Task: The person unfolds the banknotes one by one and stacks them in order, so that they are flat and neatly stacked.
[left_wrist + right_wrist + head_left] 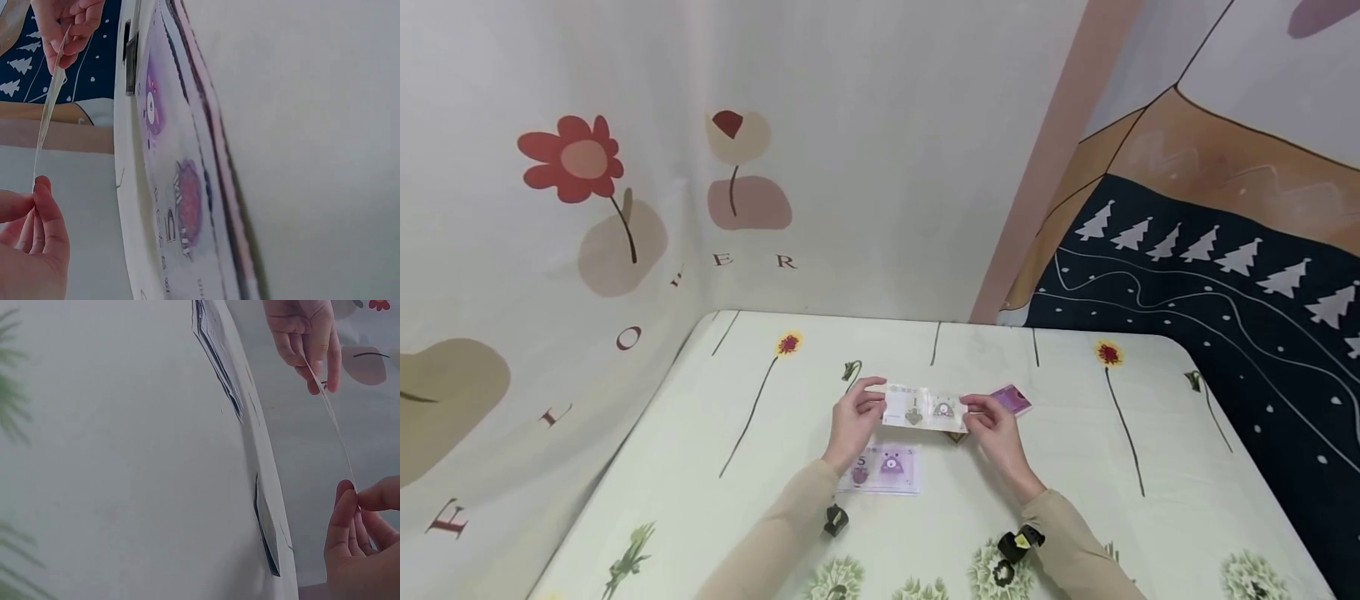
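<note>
Both hands hold a pale play banknote (922, 408) up over the table, stretched between them. My left hand (853, 421) pinches its left end between thumb and fingers, and my right hand (997, 432) pinches the right end. It carries a 1 and a cartoon figure; both wrist views show the note (49, 115) edge-on. Below it, partly behind the left forearm, lies a stack of light purple play banknotes (891, 471) marked 5. Beyond the right hand, a darker purple note (1011, 400) lies on the table, and a brownish corner (956, 437) shows under the held note.
The table (700, 533) has a pale cloth printed with flowers. A white printed curtain (880, 167) hangs behind and to the left; a dark tree-patterned cloth (1195, 283) hangs at the right. Black wrist straps (1017, 546) are on the sleeves.
</note>
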`<state>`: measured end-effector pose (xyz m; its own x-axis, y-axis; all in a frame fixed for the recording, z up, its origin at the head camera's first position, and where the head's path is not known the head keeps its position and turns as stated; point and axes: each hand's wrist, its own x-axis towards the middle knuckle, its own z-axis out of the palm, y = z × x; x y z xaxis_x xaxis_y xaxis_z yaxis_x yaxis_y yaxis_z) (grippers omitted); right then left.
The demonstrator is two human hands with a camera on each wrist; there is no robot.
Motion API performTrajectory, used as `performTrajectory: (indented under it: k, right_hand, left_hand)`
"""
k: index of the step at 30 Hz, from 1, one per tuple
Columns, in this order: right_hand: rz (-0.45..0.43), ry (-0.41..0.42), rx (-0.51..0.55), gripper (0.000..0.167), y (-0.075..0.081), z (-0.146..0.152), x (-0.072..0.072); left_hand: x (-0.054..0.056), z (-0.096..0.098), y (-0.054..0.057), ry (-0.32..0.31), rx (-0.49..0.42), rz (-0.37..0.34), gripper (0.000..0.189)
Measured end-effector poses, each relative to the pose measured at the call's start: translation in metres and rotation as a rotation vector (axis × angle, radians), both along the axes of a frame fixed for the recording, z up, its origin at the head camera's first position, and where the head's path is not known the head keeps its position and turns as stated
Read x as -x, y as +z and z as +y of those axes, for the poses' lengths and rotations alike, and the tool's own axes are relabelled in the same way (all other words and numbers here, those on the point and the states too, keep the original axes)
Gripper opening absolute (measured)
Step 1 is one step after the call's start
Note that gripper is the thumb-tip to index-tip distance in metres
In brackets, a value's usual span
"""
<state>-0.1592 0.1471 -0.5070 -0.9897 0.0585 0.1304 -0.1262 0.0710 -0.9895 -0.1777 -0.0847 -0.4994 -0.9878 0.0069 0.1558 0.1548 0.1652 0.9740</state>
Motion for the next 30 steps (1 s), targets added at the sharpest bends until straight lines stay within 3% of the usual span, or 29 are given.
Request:
performTrajectory:
  k: [4, 11, 12, 14, 17, 19, 21, 25, 30]
  right_hand:
    - [0.003, -0.001, -0.032, 0.026, 0.0, -0.002, 0.0]
    - [-0.01, 0.023, -0.035, 0.022, -0.002, -0.007, 0.0]
    - [-0.015, 0.035, -0.03, 0.022, -0.002, -0.008, 0.0]
    - [-0.03, 0.059, -0.031, 0.022, -0.002, -0.009, 0.0]
    - [-0.029, 0.1, -0.048, 0.023, 0.0, -0.011, -0.002]
    - [-0.035, 0.125, -0.068, 0.023, -0.001, -0.013, -0.003]
    - [-0.051, 0.147, -0.08, 0.022, -0.002, -0.014, -0.003]
    - [-0.089, 0.199, -0.125, 0.02, -0.01, -0.015, -0.002]
    - [-0.074, 0.282, -0.21, 0.016, -0.014, -0.017, -0.005]
  left_hand:
    - [-0.001, -0.003, -0.002, -0.011, -0.033, 0.0, 0.028]
    - [-0.003, -0.012, -0.007, -0.01, 0.015, -0.027, 0.022]
    - [-0.004, -0.014, -0.008, -0.009, 0.019, -0.028, 0.021]
    - [-0.012, -0.017, 0.002, -0.011, 0.034, -0.044, 0.02]
    - [-0.016, -0.024, 0.002, -0.021, 0.046, -0.067, 0.019]
    - [-0.019, -0.028, 0.0, -0.025, 0.064, -0.084, 0.019]
    - [-0.016, -0.033, -0.011, -0.021, 0.079, -0.092, 0.019]
    - [-0.02, -0.039, -0.012, -0.015, 0.135, -0.118, 0.018]
    - [-0.023, -0.047, -0.013, -0.016, 0.221, -0.139, 0.018]
